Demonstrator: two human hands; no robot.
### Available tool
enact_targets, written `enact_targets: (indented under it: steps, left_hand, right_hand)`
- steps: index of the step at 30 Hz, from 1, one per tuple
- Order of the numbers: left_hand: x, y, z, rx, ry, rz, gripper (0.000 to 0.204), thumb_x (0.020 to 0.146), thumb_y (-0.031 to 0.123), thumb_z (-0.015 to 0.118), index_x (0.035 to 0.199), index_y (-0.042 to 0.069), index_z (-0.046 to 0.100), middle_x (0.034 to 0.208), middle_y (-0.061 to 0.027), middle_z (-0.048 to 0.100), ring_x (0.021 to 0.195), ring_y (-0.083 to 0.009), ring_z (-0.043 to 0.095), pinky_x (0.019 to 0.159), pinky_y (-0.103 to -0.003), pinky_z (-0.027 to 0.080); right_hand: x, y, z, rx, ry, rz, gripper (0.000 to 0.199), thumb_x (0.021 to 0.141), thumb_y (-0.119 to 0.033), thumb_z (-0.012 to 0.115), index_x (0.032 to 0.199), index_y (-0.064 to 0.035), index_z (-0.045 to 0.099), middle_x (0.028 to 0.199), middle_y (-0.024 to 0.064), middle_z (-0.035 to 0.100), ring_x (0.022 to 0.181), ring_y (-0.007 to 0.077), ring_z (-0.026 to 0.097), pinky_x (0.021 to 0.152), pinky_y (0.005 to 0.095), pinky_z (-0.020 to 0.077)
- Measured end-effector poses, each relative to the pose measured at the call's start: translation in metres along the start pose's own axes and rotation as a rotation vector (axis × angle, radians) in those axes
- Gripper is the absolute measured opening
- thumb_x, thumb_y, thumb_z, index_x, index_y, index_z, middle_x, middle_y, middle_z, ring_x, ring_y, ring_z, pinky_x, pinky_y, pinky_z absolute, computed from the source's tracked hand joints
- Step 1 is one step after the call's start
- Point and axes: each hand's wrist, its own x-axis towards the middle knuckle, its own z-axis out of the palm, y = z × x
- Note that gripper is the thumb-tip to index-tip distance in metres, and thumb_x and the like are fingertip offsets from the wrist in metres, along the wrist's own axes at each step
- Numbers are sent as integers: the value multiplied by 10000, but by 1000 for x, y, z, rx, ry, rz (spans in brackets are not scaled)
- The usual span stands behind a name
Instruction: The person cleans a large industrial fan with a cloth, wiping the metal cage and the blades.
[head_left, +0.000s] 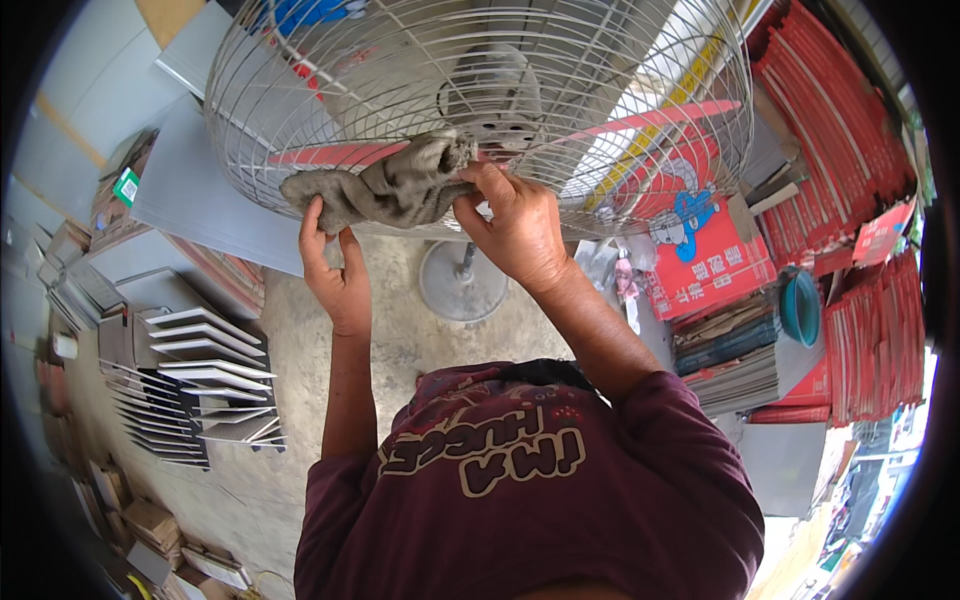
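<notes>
A large fan with a round wire guard and red blades stands in front of me. A dirty grey-brown rag lies bunched against the lower part of the guard. My right hand pinches the rag's right end between thumb and fingers. Below the rag's left end is my left hand, its fingers apart and pointing up, the fingertips at the cloth's edge. The fan's motor shows through the wires. Under the guard, its round base rests on the concrete floor.
Stacks of red flattened cartons line the right side, with a teal basin among them. To the left, a rack of upright tiles or panels stands on the floor. Large grey sheets lean behind it.
</notes>
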Motion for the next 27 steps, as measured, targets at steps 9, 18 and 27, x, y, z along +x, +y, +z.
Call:
enact_targets:
  steps: [9, 18, 27]
  left_hand:
    - [-13, 15, 17, -215, -50, -95, 458, 851, -91, 500, 1292, 21, 445, 1066, -71, 588, 895, -82, 527, 806, -203, 405]
    - [20, 94, 37, -362, -36, 91, 453, 843, -115, 477, 1284, -23, 427, 1145, -98, 551, 859, -87, 508, 763, -220, 413]
    - [12, 112, 69, -304, -153, 253, 489, 821, -95, 524, 1293, -44, 406, 1281, -129, 504, 1097, -201, 540, 874, -281, 428]
  right_hand:
    - [-29, 28, -33, 131, -46, 383, 222, 753, -129, 647, 969, -103, 603, 712, 70, 656, 602, 228, 639, 565, 330, 507]
    - [-3, 34, -88, 597, 271, 377, 224, 819, 21, 608, 1038, -9, 574, 804, 30, 657, 700, 46, 588, 625, 199, 465]
    - [7, 38, -107, 632, 548, 166, 230, 843, 42, 600, 1058, -13, 541, 809, -6, 602, 729, 51, 580, 668, 201, 467]
